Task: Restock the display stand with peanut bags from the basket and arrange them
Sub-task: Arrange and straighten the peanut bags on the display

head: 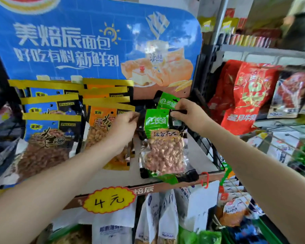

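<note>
A green-topped peanut bag (163, 145) with a clear window stands upright on the right side of the display stand's shelf (197, 161). My left hand (124, 127) pinches its top left corner and my right hand (188, 115) pinches its top right corner. A second green bag (165, 100) stands just behind it, mostly hidden. To the left stand rows of blue peanut bags (49, 131) and orange peanut bags (102, 120). The basket is at the right edge, a wire rim (278, 138) only partly seen.
A blue bread poster (95, 41) backs the stand. A yellow price tag (109, 199) hangs on the front lip. Red snack bags (250, 95) fill the shelf to the right. White bread packs (157, 217) sit on the level below.
</note>
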A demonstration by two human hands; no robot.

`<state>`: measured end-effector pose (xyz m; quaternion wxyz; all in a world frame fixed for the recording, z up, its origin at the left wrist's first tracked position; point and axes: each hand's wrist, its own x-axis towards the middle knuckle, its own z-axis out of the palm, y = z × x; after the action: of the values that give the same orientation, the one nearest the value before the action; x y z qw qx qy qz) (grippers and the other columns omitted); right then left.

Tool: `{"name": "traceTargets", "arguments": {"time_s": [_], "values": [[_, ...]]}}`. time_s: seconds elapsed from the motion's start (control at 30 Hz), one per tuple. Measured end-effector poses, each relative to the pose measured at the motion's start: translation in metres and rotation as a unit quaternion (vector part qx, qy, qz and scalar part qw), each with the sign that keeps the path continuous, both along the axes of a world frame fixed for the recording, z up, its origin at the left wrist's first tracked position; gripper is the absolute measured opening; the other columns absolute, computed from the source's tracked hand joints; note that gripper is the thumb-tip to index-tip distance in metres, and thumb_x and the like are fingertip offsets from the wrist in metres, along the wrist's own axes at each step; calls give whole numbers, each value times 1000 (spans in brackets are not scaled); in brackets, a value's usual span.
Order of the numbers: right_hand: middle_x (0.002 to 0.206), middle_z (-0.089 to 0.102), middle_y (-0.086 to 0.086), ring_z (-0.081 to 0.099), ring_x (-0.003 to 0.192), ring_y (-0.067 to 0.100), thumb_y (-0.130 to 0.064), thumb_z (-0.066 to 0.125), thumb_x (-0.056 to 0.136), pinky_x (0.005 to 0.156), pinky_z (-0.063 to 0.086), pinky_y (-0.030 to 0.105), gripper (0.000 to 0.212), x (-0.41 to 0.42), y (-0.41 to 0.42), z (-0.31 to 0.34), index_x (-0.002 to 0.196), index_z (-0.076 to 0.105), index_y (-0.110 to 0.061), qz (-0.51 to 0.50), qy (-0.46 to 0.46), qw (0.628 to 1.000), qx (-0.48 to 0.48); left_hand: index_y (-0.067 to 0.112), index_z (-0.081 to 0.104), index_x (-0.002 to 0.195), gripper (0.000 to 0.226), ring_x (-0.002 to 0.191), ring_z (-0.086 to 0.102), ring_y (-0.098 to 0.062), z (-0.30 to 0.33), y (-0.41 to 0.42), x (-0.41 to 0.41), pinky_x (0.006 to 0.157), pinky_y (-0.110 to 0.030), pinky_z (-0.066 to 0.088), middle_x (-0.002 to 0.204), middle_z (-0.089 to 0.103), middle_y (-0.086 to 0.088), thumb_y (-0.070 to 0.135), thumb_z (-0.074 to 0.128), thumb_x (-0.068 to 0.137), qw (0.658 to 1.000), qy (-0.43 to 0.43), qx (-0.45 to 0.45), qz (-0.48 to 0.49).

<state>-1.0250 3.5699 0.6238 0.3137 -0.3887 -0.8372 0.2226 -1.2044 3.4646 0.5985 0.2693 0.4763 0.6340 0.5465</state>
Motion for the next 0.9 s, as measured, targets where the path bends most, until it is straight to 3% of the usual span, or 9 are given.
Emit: {"name": "traceTargets", "arguments": {"time_s": [0.07,0.13,0.23,0.33,0.4,0.5,0.6,0.77,0.9], "values": [[80,53,11,50,74,23,-23,61,88,66,35,33,20,-1,-2,-1,84,45,-10,-7,-20,1000,10,24,64,99,21,97,64,-25,2,-6,0,94,-48,49,112,67,-7,25,43,97,998,-59,-15,-16],[86,57,8,55,81,25,-22,61,88,70,38,33,15,1,-3,-4,90,49,-14,-12,-24,999,19,22,55,121,39,112,57,-22,-1,-11,-1,103,-42,41,132,55,-4,45,35,96,993,-96,-49,-43],[90,59,3,54,82,18,-21,60,89,72,39,29,14,0,-3,-3,98,59,-11,14,-71,997,30,17,39,137,55,120,43,-9,-8,-13,1,102,-29,32,134,46,8,47,42,92,996,1,-35,-77],[82,61,13,55,77,18,-29,60,88,72,39,31,25,-4,5,10,90,63,-4,67,-140,988,8,19,56,120,36,106,58,-13,-16,-5,4,96,-37,46,116,62,8,31,60,87,995,67,-23,-66],[86,63,7,57,84,17,-40,57,88,79,41,33,33,-6,21,20,92,65,-9,66,-111,991,-24,22,59,110,24,96,61,-13,-21,0,5,86,-36,51,104,66,7,23,63,86,996,67,-24,-52],[131,53,12,49,121,29,-43,57,87,102,39,41,53,-10,60,24,126,49,-9,-24,-148,988,24,28,57,109,23,91,60,-3,-24,4,7,74,-21,48,97,63,17,20,62,87,996,65,-14,-57],[142,37,20,37,130,36,-35,64,84,108,33,43,69,-19,84,11,138,33,-6,-22,-256,964,67,32,56,105,22,91,62,-3,-26,6,5,78,-25,51,99,65,17,22,62,87,997,56,-25,-55],[135,37,22,29,130,38,-37,66,82,105,31,46,50,-27,95,0,127,49,-24,52,-293,951,88,38,51,103,26,94,59,0,-33,8,7,79,-24,48,101,62,20,24,65,85,997,55,-25,-41],[124,43,19,30,128,37,-46,65,80,102,31,48,36,-33,99,7,112,61,-31,50,-327,940,89,36,60,98,18,77,63,-4,-31,12,8,70,-24,50,87,67,16,23,64,85,999,16,-15,-36]]}}
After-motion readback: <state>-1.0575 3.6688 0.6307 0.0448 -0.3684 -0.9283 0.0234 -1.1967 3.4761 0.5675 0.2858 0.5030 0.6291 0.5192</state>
